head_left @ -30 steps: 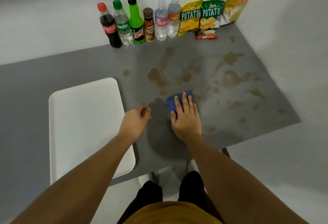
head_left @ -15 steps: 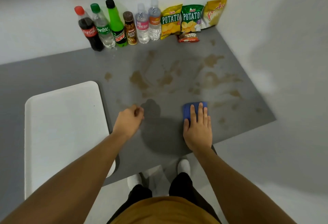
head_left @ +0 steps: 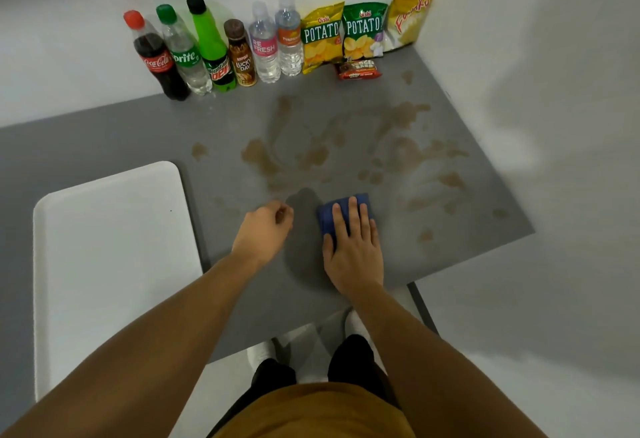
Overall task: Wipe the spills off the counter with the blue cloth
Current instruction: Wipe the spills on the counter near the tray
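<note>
L hand [head_left: 264,233] rested in loose fist, fingers curled under. R hand [head_left: 354,253] lay flat, palm down, fingers extended, pressing.

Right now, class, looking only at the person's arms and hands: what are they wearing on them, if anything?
Nothing. Both forearms are bare up to the frame's edge, with no sleeves in view. The left hand and right hand have no gloves, and no rings, watch or bands show on the fingers or wrists. The nails look short and unpainted. No markings are visible.
</note>
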